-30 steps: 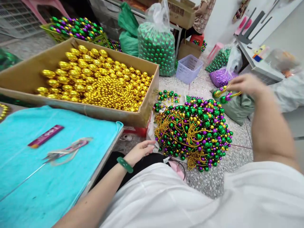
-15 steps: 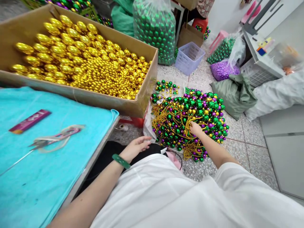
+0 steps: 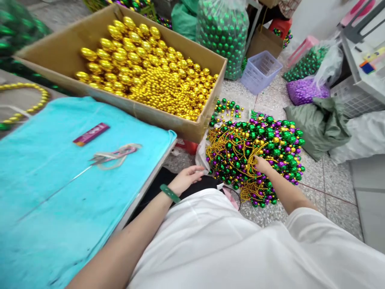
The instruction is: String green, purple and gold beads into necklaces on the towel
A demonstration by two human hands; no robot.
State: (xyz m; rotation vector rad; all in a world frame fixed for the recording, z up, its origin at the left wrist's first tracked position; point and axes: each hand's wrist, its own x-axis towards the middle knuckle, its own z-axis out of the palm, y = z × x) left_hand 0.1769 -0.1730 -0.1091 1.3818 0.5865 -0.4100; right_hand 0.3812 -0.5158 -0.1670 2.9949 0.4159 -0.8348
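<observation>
Nearest of all, past the white shirt (image 3: 240,241), the left hand (image 3: 187,179) hung over the dark lap (image 3: 159,185), its fingers loose and around nothing, just beside the edge of the bench (image 3: 147,186). There a blue cloth (image 3: 60,228) carried scissors (image 3: 112,155) and a purple packet (image 3: 92,134). The right hand (image 3: 262,164) reached down to the heap of bead strands (image 3: 279,152) on the floor (image 3: 315,180), fingertips among gold strings (image 3: 251,160); I couldn't tell whether they gripped any. Beyond the bench a cardboard box (image 3: 207,120) of gold beads (image 3: 162,88) pushed its corner close to the heap's left side. Rightward there was more room, speckled floor running to a grey-green sack (image 3: 319,128) and a pale cabinet (image 3: 369,188). Farther back, a lilac basket (image 3: 248,78) stood near a bag of green beads (image 3: 221,40).
</observation>
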